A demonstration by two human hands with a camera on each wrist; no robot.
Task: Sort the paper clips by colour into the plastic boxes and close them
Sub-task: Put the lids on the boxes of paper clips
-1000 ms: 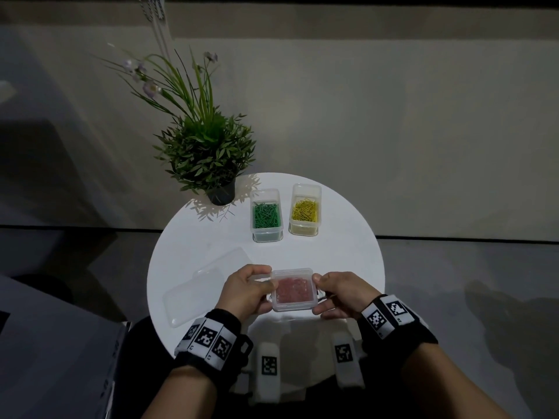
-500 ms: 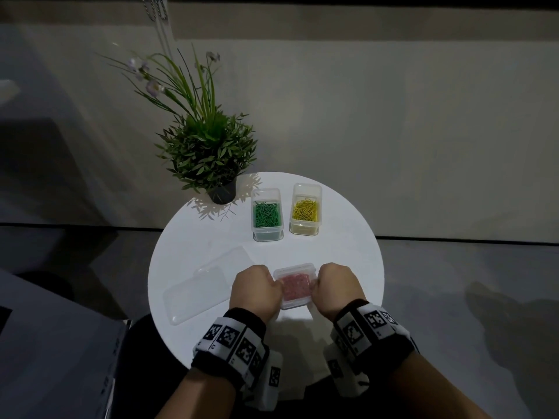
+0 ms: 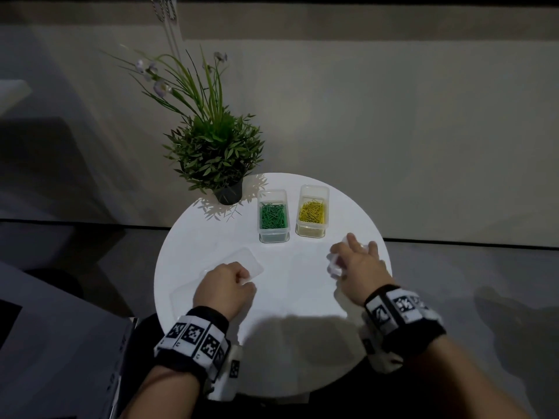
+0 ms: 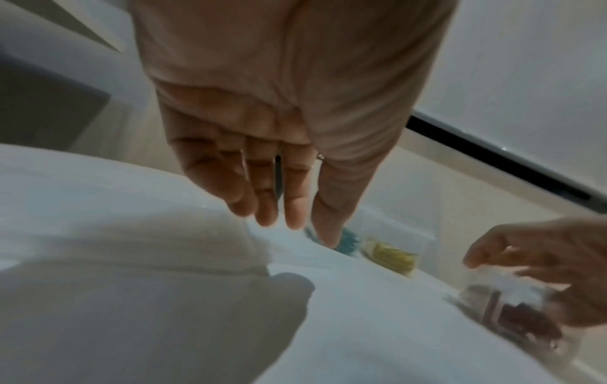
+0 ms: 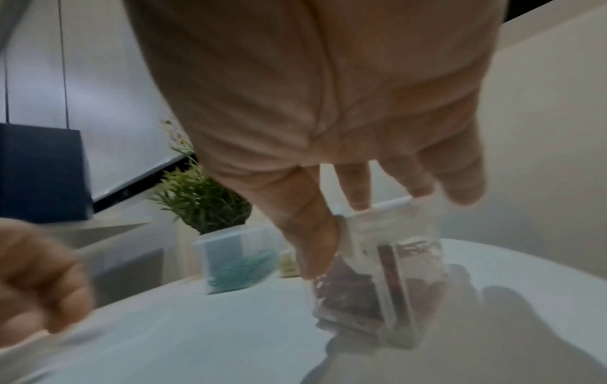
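Observation:
On the right side of the white round table (image 3: 290, 300), my right hand (image 3: 348, 252) grips the lidded clear box of red clips (image 3: 334, 267) from above. The right wrist view shows the thumb on one side of that red box (image 5: 394, 272) and the fingers on the far side. My left hand (image 3: 239, 276) is over a loose clear lid (image 3: 252, 263) at the left, with nearly straight fingers (image 4: 266, 207) pointing down at it and nothing pinched. A second lid (image 3: 181, 297) lies beside it. The green-clip box (image 3: 273, 216) and yellow-clip box (image 3: 312, 211) stand open at the back.
A potted plant (image 3: 217, 152) stands at the table's back left, close to the green box. A grey surface (image 3: 60, 343) is beside the table at the lower left. Bare tabletop lies between my two hands.
Both hands were pressing on the red box at the front centre. Now my right hand has carried it to the right and my left hand has moved left onto the loose lids.

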